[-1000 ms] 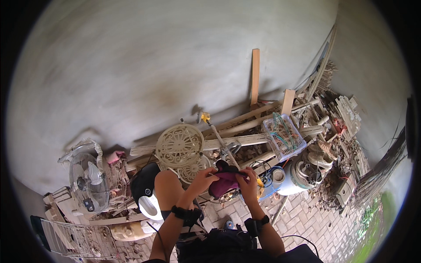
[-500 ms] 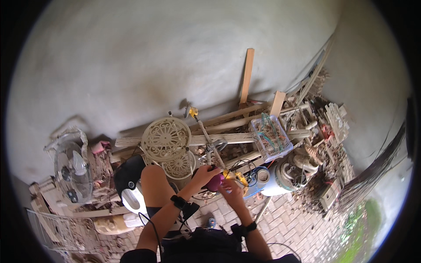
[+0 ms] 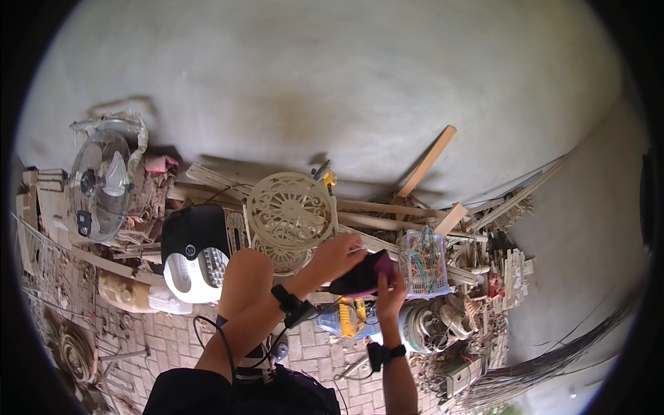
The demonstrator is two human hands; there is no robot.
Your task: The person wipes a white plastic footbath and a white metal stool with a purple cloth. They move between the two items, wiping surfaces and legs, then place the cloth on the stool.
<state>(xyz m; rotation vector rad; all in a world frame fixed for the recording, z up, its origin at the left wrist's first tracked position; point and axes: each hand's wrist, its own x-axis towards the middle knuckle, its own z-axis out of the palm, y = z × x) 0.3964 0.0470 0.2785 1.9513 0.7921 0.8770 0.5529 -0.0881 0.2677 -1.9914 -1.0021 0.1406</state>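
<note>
My right hand (image 3: pixel 392 294) grips the right end of a soft-looking black and purple item (image 3: pixel 360 275); its kind is unclear. Purple shows at the gripped end and black over the rest. At the item's upper left, my left hand (image 3: pixel 335 257) has its fingers stretched out and slightly apart, close to the black part. Whether they touch it I cannot tell. Just below the item, a yellow tool-like object (image 3: pixel 352 316) rests by a blue see-through container (image 3: pixel 330 324). Beyond my left hand stands a cream chair with a pierced ornamental round back (image 3: pixel 290 207).
A lilac plastic basket (image 3: pixel 423 266) with green strands stands right of my hands. A black and white appliance (image 3: pixel 196 252) sits left of my raised knee, and a fan (image 3: pixel 104 183) farther left. Wooden planks (image 3: pixel 425 162) and debris line the wall above a brick floor (image 3: pixel 315 353).
The view has swung right and shifted. My left hand has loosened and spread its fingers; the right now grips the item's purple end. More of the black part shows.
</note>
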